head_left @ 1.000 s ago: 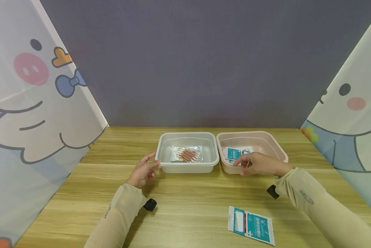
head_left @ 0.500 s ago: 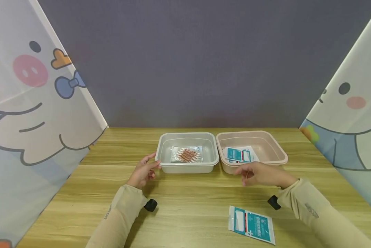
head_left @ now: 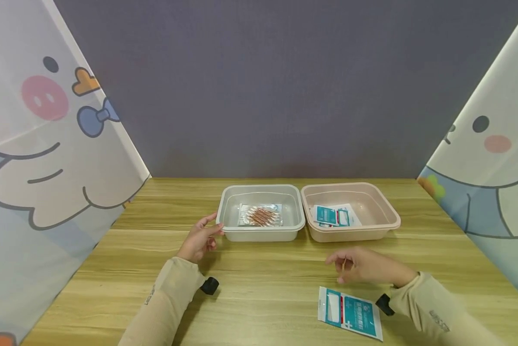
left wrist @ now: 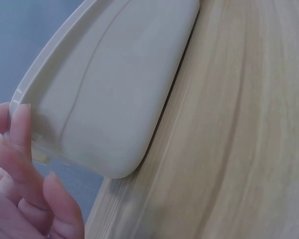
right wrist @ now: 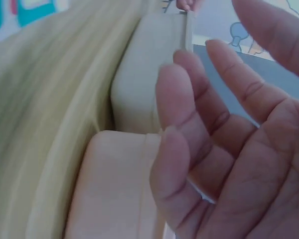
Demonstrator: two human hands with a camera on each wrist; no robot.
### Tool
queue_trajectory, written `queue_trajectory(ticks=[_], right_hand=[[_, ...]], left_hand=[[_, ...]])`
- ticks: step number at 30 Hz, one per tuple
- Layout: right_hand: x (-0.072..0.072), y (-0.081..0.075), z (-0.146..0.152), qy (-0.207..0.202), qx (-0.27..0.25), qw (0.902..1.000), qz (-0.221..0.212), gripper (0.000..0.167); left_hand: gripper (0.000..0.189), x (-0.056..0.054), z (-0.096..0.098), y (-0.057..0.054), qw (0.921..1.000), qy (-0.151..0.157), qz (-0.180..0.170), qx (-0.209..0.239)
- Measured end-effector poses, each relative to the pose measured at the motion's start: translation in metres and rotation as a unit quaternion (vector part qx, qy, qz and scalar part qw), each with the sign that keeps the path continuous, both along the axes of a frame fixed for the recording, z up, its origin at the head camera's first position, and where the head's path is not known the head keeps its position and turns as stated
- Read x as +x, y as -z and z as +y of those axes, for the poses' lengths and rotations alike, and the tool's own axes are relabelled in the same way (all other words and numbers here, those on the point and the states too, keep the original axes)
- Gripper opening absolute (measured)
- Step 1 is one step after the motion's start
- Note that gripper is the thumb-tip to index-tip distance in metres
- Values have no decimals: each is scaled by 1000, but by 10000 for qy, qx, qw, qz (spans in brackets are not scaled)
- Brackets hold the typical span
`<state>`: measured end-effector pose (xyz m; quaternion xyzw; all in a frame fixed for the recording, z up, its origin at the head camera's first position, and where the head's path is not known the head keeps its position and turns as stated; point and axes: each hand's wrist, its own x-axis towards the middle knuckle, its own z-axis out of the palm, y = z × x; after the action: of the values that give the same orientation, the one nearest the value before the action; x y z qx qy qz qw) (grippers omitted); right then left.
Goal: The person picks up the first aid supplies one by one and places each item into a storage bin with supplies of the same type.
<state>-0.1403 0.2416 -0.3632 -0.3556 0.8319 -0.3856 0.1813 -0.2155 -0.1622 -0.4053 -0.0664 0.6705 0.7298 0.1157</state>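
My left hand (head_left: pixel 199 239) grips the front left corner of a white plastic bin (head_left: pixel 259 235), fingertips at its rim. The left wrist view shows fingers (left wrist: pixel 21 130) on either side of the bin's rim (left wrist: pixel 27 87). A clear packet of brown-tipped cotton swabs (head_left: pixel 264 216) lies inside. My right hand (head_left: pixel 364 266) hovers in front of the pink plastic bin (head_left: pixel 354 234) with loosely bent fingers and nothing in them. Teal-and-white dressing packets (head_left: pixel 331 216) lie inside the pink bin. A larger teal dressing packet (head_left: pixel 350 315) lies on the table just below my right hand.
Both bins stand side by side on a wood-grain table (head_left: pixel 259 278). A dark grey panel (head_left: pixel 259 91) rises behind it, and cartoon-print walls (head_left: pixel 68 173) flank both sides.
My right hand has drawn back from over the pink bin toward the larger packet on the table. The left hand stays at the white bin's corner.
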Motion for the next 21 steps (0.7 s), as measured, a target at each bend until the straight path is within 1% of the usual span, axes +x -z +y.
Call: queue_trajectory(ticks=[3, 7, 9, 11, 15, 17, 21], right_hand=[[5, 4, 0, 103, 54, 9999, 30, 34], [10, 9, 0, 151, -18, 9998, -106, 35], [13, 11, 0, 251, 12, 9996, -144, 36], [16, 14, 1, 416, 216, 9988, -112, 37], [21, 17, 5, 693, 811, 9943, 67, 43], [23, 19, 7, 717, 991, 9924, 103, 46], [26, 23, 9, 748, 1197, 9900, 10, 49]], left_hand=[[56, 0, 0, -1, 10000, -4, -9, 23], [56, 0, 0, -3, 10000, -4, 3, -18], [56, 0, 0, -3, 10000, 7, 24, -53], [57, 0, 0, -4, 9999, 36, 40, -87], [59, 1, -1, -5, 9999, 50, 43, -95], [59, 1, -1, -5, 9999, 50, 35, -87], [60, 2, -1, -4, 9999, 68, 6, -91]])
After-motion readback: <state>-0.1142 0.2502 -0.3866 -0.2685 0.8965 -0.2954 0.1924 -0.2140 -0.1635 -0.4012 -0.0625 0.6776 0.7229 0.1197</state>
